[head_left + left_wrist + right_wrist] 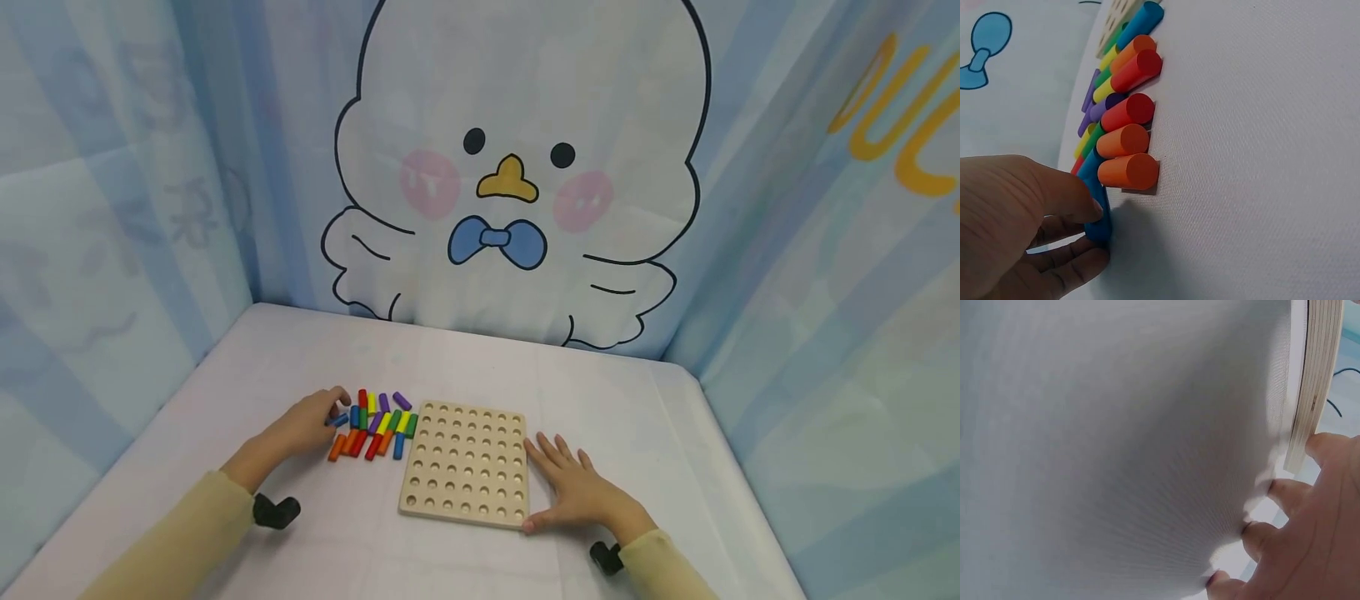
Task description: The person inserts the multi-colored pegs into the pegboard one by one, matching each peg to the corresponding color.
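Blue peg (1099, 230), one — my left hand (306, 423) pinches it left of the pegboard (465, 463), whose right edge my right hand (576, 490), fingers spread, touches.

Cartoon-bird curtain (517, 283) hangs behind white-clothed table (615, 400); blue-striped side curtains (112, 250) flank table, yellow lettering (926, 185) on right one.

On the desk (337, 546), a cluster of pegs (386, 422) lies just left of the far half of the board (463, 468). The left hand (306, 423) is at the cluster's left side, a single peg (1100, 220) between its thumb and fingers. The right hand (576, 490) touches the board's right edge, thumb at the near right corner. Curtains (622, 83) hang left, right and far
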Available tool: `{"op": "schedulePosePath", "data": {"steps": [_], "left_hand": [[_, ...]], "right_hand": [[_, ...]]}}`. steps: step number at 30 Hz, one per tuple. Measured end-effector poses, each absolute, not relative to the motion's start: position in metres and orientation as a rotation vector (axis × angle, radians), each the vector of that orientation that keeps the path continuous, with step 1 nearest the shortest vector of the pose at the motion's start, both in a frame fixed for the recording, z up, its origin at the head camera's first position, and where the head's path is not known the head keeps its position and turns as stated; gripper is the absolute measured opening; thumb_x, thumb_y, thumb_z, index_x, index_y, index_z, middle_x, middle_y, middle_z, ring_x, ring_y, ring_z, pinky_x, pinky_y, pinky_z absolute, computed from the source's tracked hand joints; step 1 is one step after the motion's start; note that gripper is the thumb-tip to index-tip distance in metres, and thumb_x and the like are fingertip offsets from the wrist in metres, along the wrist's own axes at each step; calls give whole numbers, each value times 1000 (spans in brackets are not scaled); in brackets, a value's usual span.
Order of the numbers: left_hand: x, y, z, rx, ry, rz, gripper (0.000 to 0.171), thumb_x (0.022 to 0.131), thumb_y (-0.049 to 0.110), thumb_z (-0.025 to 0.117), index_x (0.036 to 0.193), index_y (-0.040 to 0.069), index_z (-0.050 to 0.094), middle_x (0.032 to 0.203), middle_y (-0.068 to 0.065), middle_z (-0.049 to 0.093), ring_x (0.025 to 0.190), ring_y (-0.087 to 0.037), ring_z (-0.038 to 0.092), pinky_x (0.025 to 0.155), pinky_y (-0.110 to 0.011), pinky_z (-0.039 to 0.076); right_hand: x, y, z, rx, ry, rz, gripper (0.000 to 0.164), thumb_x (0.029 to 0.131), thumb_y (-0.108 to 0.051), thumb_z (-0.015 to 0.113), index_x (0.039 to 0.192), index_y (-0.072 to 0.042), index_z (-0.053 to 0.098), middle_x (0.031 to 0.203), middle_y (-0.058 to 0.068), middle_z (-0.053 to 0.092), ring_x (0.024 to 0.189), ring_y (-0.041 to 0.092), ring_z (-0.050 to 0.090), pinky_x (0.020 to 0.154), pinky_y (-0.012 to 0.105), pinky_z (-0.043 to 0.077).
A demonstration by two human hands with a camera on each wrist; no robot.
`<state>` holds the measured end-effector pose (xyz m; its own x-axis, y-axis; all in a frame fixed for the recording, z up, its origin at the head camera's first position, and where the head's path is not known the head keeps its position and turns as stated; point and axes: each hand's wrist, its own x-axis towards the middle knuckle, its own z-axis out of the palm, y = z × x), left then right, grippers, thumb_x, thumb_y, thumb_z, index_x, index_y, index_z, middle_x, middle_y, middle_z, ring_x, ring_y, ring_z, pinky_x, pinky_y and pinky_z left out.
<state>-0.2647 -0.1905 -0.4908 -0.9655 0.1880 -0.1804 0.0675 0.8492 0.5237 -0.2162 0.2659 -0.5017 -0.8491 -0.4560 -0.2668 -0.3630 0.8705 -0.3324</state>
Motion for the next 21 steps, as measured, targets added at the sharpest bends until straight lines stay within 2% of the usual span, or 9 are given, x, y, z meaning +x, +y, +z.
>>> {"op": "schedulePosePath", "data": {"steps": [4,8,14,21], "left_hand": [[-265,-190,-492,187,2832,785,49,91,-1,68,136,7,50,110,-17,60,98,-30,60,95,-51,57],[-265,-186,-492,187,2900,783,43,92,0,68,132,11,56,117,-20,58,103,-33,61,96,-52,57],[-268,-176,-486,193,2991,873,34,94,1,66,126,10,57,123,-21,56,108,-36,62,96,-51,57],[-271,-161,-482,247,3044,1059,31,96,1,67,124,7,57,119,-19,57,101,-31,61,93,-47,59]], "right_hand": [[-216,266,-505,-598,2720,-379,126,71,-79,76,167,-22,16,174,12,9,159,45,3,121,72,6],[-215,266,-507,-597,2730,-386,127,70,-79,76,167,-23,17,174,11,10,159,44,4,122,72,6],[-214,266,-507,-604,2738,-400,127,69,-79,77,167,-22,17,174,12,11,159,45,5,121,73,7],[-214,265,-505,-591,2734,-407,128,70,-77,77,167,-21,16,174,12,9,159,45,3,121,73,5]]}}
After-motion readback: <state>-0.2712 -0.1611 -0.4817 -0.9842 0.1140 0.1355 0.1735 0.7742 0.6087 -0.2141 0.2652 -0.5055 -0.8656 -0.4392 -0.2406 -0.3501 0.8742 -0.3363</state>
